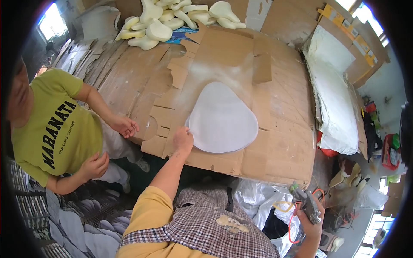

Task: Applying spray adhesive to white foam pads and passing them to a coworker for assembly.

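A light grey, rounded-triangular sheet (223,120) lies flat on the cardboard-covered table (288,155). At its left edge, my left hand (183,139) is closed, its fingertips pinching the rim of the sheet. My right hand (312,225) is low at the right, off the table, wrapped round a metal spray gun (307,206). An orange hose (291,230) loops down beside the gun. Part of my right hand's grip is hidden behind the gun.
Cream foam bicycle-saddle pads (159,30) are heaped at the table's far left. A co-worker in a green shirt (64,129) stands at the left, both hands near the table edge. Several grey pieces (81,228) lie at lower left. White plastic sheeting (254,195) hangs by my apron.
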Demonstrator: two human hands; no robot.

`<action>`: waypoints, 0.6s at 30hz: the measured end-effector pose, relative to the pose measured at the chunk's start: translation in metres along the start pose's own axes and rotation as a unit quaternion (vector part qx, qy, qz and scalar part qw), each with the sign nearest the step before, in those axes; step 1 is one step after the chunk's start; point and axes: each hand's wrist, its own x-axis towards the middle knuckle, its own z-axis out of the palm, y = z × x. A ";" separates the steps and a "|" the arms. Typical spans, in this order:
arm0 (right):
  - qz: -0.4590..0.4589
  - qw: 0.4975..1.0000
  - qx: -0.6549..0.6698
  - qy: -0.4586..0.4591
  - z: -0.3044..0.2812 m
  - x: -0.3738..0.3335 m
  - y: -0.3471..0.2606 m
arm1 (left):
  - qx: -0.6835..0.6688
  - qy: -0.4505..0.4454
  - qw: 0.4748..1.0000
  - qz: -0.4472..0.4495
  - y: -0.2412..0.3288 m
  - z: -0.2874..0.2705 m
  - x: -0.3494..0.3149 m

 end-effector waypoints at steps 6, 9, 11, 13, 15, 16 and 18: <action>-0.002 0.996 0.078 -0.042 0.013 0.002 -0.002 | -0.305 0.009 0.940 -0.151 -0.003 0.018 0.012; -0.028 0.995 0.087 0.035 0.012 0.006 0.006 | -0.372 0.017 0.900 -0.227 -0.008 0.025 0.014; -0.021 0.994 0.101 -0.027 0.008 -0.002 0.008 | -0.433 -0.008 0.869 -0.241 -0.012 0.026 0.013; -0.049 0.992 0.103 -0.054 0.012 -0.014 0.008 | -0.490 -0.036 0.832 -0.257 -0.012 0.027 0.010; -0.035 0.997 0.072 -0.005 0.009 -0.023 0.008 | -0.497 -0.084 0.822 -0.263 -0.009 0.027 0.005; -0.017 0.998 0.049 0.020 0.004 -0.025 0.009 | -0.498 -0.086 0.822 -0.263 -0.001 0.024 0.000; 0.030 0.998 0.026 0.039 -0.007 -0.025 0.003 | -0.435 -0.104 0.862 -0.238 0.014 0.018 -0.011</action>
